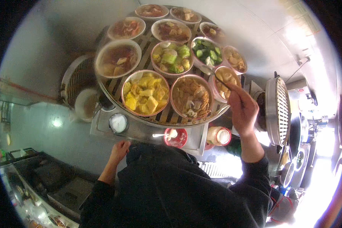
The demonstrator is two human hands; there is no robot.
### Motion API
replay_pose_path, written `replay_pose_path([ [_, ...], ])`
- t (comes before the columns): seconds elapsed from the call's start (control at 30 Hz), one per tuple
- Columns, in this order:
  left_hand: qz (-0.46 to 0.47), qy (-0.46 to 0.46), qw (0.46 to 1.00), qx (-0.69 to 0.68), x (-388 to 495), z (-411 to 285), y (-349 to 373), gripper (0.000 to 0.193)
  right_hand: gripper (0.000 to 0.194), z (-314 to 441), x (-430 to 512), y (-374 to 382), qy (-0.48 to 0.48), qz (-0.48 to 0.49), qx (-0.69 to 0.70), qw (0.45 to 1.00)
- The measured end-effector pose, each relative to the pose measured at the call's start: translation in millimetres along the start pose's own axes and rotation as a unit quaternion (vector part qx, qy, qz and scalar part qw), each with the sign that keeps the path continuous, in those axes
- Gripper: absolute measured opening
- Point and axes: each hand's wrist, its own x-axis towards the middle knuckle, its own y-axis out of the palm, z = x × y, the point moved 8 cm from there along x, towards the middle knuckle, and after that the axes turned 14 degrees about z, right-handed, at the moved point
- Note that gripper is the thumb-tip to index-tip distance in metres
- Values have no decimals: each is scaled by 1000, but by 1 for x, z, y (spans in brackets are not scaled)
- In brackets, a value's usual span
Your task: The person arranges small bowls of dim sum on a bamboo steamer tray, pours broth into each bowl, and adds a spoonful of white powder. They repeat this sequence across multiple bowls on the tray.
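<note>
My right hand [243, 107] grips the dark handle of a spoon [221, 81]. The spoon's head is at the near rim of a bowl of sliced green vegetables [207, 52]. Beneath the handle is a bowl of pale pieces in broth [225, 81], partly covered by the hand. My left hand [120, 151] hangs low with fingers curled, and nothing shows in it. Before me, a round slatted steamer tier [172, 121] carries several filled bowls. Among them are a bowl of yellow chunks [145, 92], a bowl of brown strips [191, 97] and a bowl of green gourd-like pieces [172, 57].
Below the steamer, a metal tray [139, 132] holds a dish of white granules [118, 123] and a red bowl [175, 142] with a white spoon [159, 135]. A jar [221, 135] stands right of it. Another steamer tier [278, 111] is at right. Haze blurs the far bowls.
</note>
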Motion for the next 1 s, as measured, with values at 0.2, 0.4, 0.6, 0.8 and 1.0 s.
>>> replay_pose_path([
  [0.2,4,-28,1000,9,-1,9,2,36,28,21,-44,12,-82,13,-81,993],
  [0.4,20,-11,996,87,-6,-27,-1,36,29,22,-42,25,-61,-2,-87,994],
  [0.6,8,22,998,61,-6,-30,-4,36,32,46,-15,41,-86,-14,-85,993],
  [0.8,15,29,999,-6,-5,-3,1,37,27,80,15,69,-148,31,-183,971],
  [1.0,14,33,999,4,6,14,-7,36,43,99,34,102,-191,56,-309,930],
])
